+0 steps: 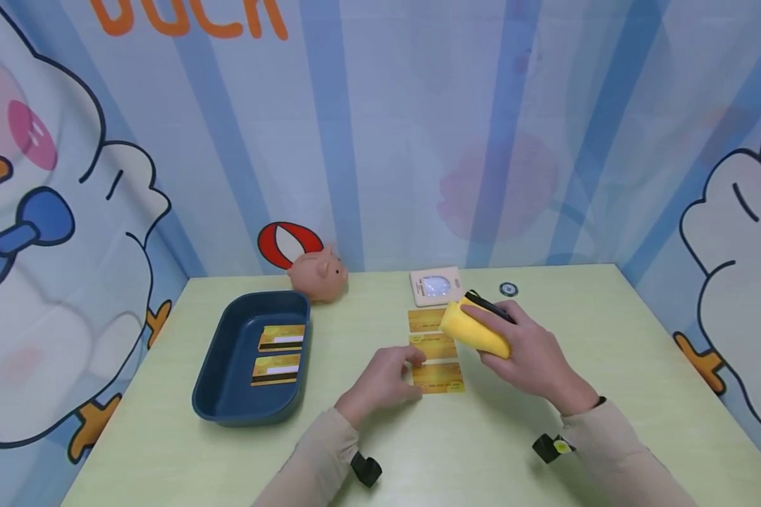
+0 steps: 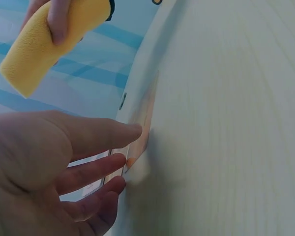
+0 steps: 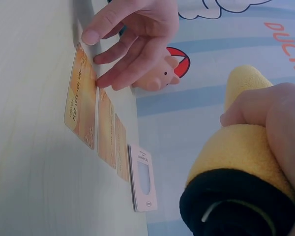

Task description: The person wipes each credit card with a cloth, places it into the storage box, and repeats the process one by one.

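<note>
My right hand (image 1: 535, 352) grips a yellow fuzzy cloth roll (image 1: 475, 331) with a black end, held up above the table to the right of the cards. In the right wrist view, the fingers wrap round the yellow cloth roll (image 3: 231, 147). Three gold bank cards lie in a column, numbers up: a near card (image 1: 439, 378), a middle card (image 1: 434, 346) and a far card (image 1: 425, 320) partly overlapped by the roll. At their left edge my left hand (image 1: 383, 380) has its thumb and fingers spread by the near card (image 3: 82, 98), gripping nothing.
To the left stands a dark blue tray (image 1: 222, 352) with two gold cards (image 1: 275, 370) inside, stripe side up. Behind it sits a pink piggy bank (image 1: 319, 274). A white flat pack (image 1: 436, 286) and a small round chip (image 1: 509, 289) lie toward the back edge, before a fabric backdrop.
</note>
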`<state>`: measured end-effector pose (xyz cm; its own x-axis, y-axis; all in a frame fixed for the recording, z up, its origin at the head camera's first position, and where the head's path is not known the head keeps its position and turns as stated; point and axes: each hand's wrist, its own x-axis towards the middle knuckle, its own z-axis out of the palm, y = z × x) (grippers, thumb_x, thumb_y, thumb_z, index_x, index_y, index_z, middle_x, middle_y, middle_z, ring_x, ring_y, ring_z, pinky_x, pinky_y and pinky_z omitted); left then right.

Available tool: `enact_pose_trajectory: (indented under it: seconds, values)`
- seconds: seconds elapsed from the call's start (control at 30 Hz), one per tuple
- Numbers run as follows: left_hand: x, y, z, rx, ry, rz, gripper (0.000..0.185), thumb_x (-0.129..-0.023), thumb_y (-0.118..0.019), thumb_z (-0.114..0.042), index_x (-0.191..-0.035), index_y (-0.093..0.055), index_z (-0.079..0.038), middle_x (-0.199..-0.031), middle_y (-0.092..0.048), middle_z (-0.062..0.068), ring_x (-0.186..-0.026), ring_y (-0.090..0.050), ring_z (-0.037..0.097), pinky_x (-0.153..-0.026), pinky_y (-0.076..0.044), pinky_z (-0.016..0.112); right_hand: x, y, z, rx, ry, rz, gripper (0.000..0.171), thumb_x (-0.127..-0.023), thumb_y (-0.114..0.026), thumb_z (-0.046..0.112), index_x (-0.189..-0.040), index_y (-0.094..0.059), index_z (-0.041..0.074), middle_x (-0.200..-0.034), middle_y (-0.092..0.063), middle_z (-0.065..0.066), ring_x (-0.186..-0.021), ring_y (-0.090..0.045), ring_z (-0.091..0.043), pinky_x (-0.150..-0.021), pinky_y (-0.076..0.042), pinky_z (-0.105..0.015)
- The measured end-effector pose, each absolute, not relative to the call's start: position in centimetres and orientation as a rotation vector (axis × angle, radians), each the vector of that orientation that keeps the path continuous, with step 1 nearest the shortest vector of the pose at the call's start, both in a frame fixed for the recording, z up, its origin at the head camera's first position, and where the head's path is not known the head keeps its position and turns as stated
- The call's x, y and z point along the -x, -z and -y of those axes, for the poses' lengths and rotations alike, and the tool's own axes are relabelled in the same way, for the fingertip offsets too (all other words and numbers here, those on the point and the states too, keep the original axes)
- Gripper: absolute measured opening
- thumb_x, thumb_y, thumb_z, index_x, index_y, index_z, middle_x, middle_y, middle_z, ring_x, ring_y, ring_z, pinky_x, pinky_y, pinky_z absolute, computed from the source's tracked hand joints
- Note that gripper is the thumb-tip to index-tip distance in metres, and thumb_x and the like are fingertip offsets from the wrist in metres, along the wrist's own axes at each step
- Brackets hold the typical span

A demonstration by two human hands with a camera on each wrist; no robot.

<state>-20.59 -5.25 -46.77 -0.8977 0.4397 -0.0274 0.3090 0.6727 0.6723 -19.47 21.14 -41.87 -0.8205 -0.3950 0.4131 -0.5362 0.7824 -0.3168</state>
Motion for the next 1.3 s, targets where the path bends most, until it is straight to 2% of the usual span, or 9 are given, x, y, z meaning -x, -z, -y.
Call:
enact_pose_trajectory:
  seconds: [0.6, 0.83, 1.13, 1.3]
  values:
    - [20.5, 47.4, 4.5, -0.559, -0.983, -2.771, 0.049, -0.076, -0.088, -0.014, -0.121, -0.068, -0.010, -0.105, -0.067, -0.002, -0.091, -0.056, 0.013, -0.085, -0.051, 0.030, 19.3, 42.0, -20.5, -0.725, -0.615, 2.646, 0.074, -0.084, -0.076, 0.021, -0.149, -0.047, 0.040, -0.121, -0.053, -0.009, -0.077, -0.051, -0.015, -0.058, -0.043, -0.028]
    - [20.8, 47.2, 4.3, -0.529, -0.968, -2.728, 0.052, -0.076, -0.087, -0.010, -0.124, -0.067, -0.010, -0.107, -0.064, -0.001, -0.094, -0.054, 0.014, -0.093, -0.049, 0.034, 19.4, 42.0, -20.5, -0.735, -0.610, 2.642, 0.074, -0.084, -0.075, 0.021, -0.149, -0.046, 0.040, -0.120, -0.053, -0.009, -0.077, -0.051, -0.014, -0.057, -0.043, -0.028]
    - [21.2, 47.6, 4.3, -0.511, -0.995, -2.680, 0.056, -0.076, -0.087, -0.008, -0.126, -0.064, -0.009, -0.107, -0.060, -0.002, -0.096, -0.052, 0.014, -0.095, -0.048, 0.034, 19.6, 42.2, -20.4, -0.744, -0.620, 2.631, 0.074, -0.084, -0.075, 0.021, -0.149, -0.046, 0.041, -0.121, -0.054, -0.009, -0.076, -0.051, -0.014, -0.057, -0.043, -0.028]
    - [21.1, 47.9, 4.4, -0.524, -1.002, -2.685, 0.055, -0.076, -0.086, -0.007, -0.127, -0.064, -0.005, -0.113, -0.061, 0.002, -0.105, -0.055, 0.017, -0.102, -0.048, 0.036, 19.6, 42.3, -20.2, -0.744, -0.624, 2.629, 0.074, -0.084, -0.075, 0.020, -0.149, -0.046, 0.041, -0.122, -0.053, -0.010, -0.077, -0.052, -0.015, -0.058, -0.043, -0.028]
